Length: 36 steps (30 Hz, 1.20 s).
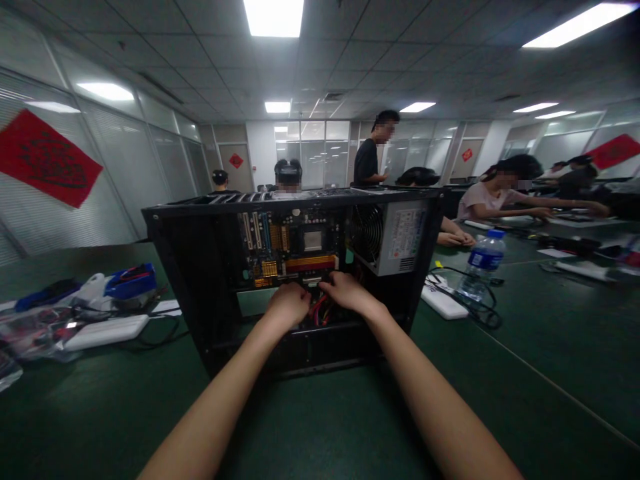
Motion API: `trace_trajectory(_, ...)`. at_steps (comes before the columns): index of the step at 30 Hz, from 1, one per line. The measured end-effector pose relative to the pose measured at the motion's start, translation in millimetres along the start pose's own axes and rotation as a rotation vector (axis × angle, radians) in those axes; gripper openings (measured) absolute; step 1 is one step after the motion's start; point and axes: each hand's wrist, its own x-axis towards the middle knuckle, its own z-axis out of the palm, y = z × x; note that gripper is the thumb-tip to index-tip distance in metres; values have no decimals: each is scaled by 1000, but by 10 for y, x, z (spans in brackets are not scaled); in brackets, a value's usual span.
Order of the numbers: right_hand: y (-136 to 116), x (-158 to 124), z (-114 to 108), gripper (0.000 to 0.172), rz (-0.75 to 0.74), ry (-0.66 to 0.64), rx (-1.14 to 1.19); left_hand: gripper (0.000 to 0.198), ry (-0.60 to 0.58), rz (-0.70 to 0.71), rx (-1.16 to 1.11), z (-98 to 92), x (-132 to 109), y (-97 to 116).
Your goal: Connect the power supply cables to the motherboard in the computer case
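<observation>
Yeah, looks like fiddly work along the lower edge of the motherboard (295,244), inside the open PC case (307,350) on the green table (310,427). Left hand (289,303) is curled narrow, right hand (349,293) bent by the coloured cables (323,311); can't tell if either grips anything. Next move probably calls for light fingertips.

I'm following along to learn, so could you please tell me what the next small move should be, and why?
Perhaps use the right hand to ease the coloured cables aside, since they bunch between it and the left hand, near the motherboard.
</observation>
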Motion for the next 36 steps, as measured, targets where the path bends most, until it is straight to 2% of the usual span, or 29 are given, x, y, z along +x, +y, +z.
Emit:
trace_trajectory(6,-88,-15,1,23,-18,44,37,35,56,-85,76,-53,106,-17)
trace_trajectory(11,-79,-22,10,24,-1,60,53,34,91,-140,88,-18,93,34)
trace_trajectory(16,-59,2,25,23,-15,43,86,35,97,-116,87,-3,50,80)
trace_trajectory(25,-57,8,15,26,-13,60,85,35,102,-148,84,6,115,57)
trace_trajectory(31,-29,45,40,28,-32,72,102,36,125,-175,101,24,216,119)
trace_trajectory(36,22,83,45,32,-35,49,152,34,122,-164,111,80,305,45)
